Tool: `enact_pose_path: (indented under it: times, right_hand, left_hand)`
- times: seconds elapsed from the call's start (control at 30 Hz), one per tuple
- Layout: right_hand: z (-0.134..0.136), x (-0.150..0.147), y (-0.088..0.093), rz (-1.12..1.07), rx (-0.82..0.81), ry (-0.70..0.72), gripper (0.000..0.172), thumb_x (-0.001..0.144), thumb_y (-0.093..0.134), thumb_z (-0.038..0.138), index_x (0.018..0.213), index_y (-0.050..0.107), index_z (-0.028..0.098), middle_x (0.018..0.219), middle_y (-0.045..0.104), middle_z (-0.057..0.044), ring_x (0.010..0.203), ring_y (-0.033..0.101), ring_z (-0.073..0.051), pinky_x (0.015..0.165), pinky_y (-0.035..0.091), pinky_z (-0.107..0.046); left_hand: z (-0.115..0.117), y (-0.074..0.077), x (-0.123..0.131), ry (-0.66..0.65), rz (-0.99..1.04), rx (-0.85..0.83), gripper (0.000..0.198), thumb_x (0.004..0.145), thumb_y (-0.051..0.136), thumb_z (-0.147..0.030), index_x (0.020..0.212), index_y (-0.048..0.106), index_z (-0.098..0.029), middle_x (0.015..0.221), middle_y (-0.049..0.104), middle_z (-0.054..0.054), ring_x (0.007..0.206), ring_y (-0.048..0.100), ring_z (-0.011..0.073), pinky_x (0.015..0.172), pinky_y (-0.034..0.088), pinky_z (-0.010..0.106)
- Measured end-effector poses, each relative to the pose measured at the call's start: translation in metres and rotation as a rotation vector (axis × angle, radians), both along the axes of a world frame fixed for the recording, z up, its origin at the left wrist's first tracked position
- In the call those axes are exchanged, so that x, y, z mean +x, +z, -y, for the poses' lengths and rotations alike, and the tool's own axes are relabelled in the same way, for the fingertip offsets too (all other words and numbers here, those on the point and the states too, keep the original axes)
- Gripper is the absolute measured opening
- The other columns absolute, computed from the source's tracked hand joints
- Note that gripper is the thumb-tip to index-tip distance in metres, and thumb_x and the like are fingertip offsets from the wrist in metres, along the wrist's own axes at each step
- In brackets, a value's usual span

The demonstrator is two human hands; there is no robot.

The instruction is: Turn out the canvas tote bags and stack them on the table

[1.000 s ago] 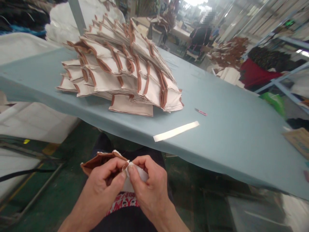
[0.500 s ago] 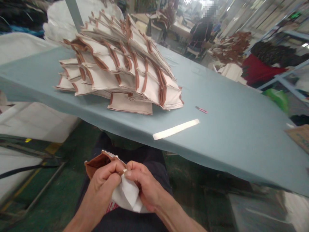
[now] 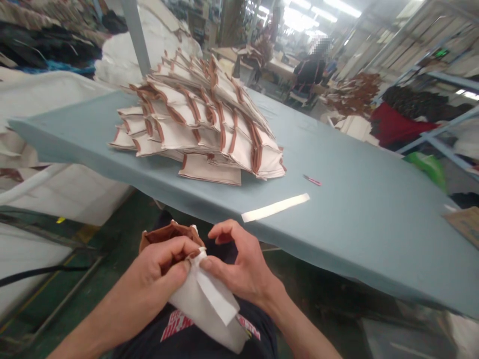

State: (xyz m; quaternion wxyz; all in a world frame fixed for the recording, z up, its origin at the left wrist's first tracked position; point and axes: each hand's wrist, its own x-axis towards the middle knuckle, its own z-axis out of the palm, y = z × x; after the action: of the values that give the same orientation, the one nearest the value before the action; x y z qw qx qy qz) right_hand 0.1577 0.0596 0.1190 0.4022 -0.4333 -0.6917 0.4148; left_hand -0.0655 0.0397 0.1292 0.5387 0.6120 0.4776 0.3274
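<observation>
- Two hands meet over the person's lap, below the near edge of the table. The left hand [image 3: 160, 267] pinches a cloth piece [image 3: 209, 306] between thumb and forefinger, closed tight on its upper corner.
- Touching it, the right hand [image 3: 243, 267] presses its thumb onto the same corner. Its forefinger is curled up clear of the cloth, and the lower fingers seem to grip from beneath, though they are hidden.
- That cloth piece is cream with a brown trim [image 3: 168, 234] bunched behind the left hand. It hangs down over the lap, well apart from the tabletop, with a narrow flap folded across its front.
- One long table [image 3: 366, 234] fills the middle of the view, covered in smooth grey-blue sheeting and running off to the right.
- Many cream pieces with brown edging lie fanned in a tall stack [image 3: 202, 124] at the table's left end.
- Near the front edge lies a pale strip [image 3: 276, 207] and, just beyond it, a small pink tool [image 3: 312, 180], too small to name.
- Left of the table stands a white bin [image 3: 63, 189] on a green floor [image 3: 93, 259], and a grey pillar [image 3: 135, 35] rises behind the stack.
- Farther back a person [image 3: 310, 72] in dark clothes sits at another table under bright ceiling lights [image 3: 322, 10].
- At the right, a blue shelf frame [image 3: 441, 129] holds red cloth [image 3: 396, 124] and dark bundles, with brown cardboard [image 3: 464, 224] at the table's far edge.
</observation>
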Motion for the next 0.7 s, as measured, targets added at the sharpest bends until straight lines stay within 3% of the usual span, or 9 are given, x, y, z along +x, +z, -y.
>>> enact_pose_path:
  times: [0.1,0.17,0.23,0.33,0.43,0.57,0.7]
  right_hand:
    - [-0.012,0.005,0.013,0.064,0.403,0.193,0.039,0.102,0.076,0.034,0.136,0.064,0.021,0.141,0.077,-0.015,0.133,0.073,-0.027,0.113,0.057,-0.041]
    - [-0.020,0.005,0.021,0.080,0.496,0.290,0.041,0.103,0.067,0.028,0.143,0.062,0.021,0.140,0.078,-0.015,0.130,0.074,-0.025,0.112,0.058,-0.040]
    - [-0.027,0.001,0.025,0.101,0.527,0.337,0.043,0.100,0.063,0.030,0.142,0.062,0.020,0.119,0.083,-0.010,0.109,0.078,-0.023,0.102,0.060,-0.038]
    - [-0.033,-0.003,0.027,0.203,0.520,0.392,0.029,0.095,0.065,0.034,0.121,0.069,0.022,0.085,0.078,0.000,0.077,0.073,-0.020,0.087,0.055,-0.035]
    - [-0.035,-0.003,0.031,0.360,0.414,0.452,0.011,0.097,0.071,0.035,0.097,0.068,0.025,0.071,0.071,0.005,0.066,0.066,-0.017,0.073,0.045,-0.032]
    - [-0.034,-0.002,0.036,0.456,0.275,0.509,0.024,0.105,0.071,0.037,0.086,0.062,0.024,0.071,0.068,0.004,0.067,0.063,-0.015,0.064,0.035,-0.030]
    - [-0.034,-0.002,0.033,0.452,0.191,0.518,0.028,0.106,0.072,0.033,0.082,0.059,0.024,0.071,0.065,0.005,0.066,0.059,-0.014,0.065,0.034,-0.029]
  left_hand:
    - [-0.002,0.018,0.001,-0.090,-0.002,0.053,0.025,0.097,0.059,-0.029,0.084,0.080,-0.025,0.076,0.073,-0.003,0.066,0.063,0.0149,0.056,0.047,0.019]
    - [-0.002,0.026,0.003,-0.117,0.002,0.063,0.025,0.096,0.057,-0.028,0.081,0.077,-0.025,0.072,0.073,-0.004,0.063,0.064,0.0147,0.055,0.048,0.018]
    - [0.000,0.029,0.004,-0.109,-0.016,0.073,0.026,0.096,0.055,-0.029,0.078,0.075,-0.025,0.070,0.073,-0.004,0.059,0.064,0.0147,0.052,0.048,0.019]
    - [0.004,0.030,0.004,-0.061,-0.108,0.136,0.027,0.093,0.053,-0.027,0.076,0.074,-0.026,0.064,0.073,-0.005,0.054,0.064,0.0133,0.048,0.044,0.018]
    - [0.007,0.029,0.003,-0.022,-0.191,0.228,0.027,0.090,0.052,-0.022,0.076,0.075,-0.028,0.061,0.073,-0.009,0.048,0.063,0.0112,0.046,0.042,0.017]
    - [0.010,0.022,0.001,0.035,-0.228,0.286,0.026,0.096,0.052,-0.021,0.081,0.072,-0.029,0.062,0.073,-0.011,0.046,0.065,0.0103,0.044,0.042,0.016]
    - [0.009,0.012,-0.001,0.024,-0.276,0.418,0.024,0.099,0.052,-0.016,0.090,0.069,-0.030,0.071,0.075,-0.011,0.055,0.070,0.0093,0.052,0.048,0.014]
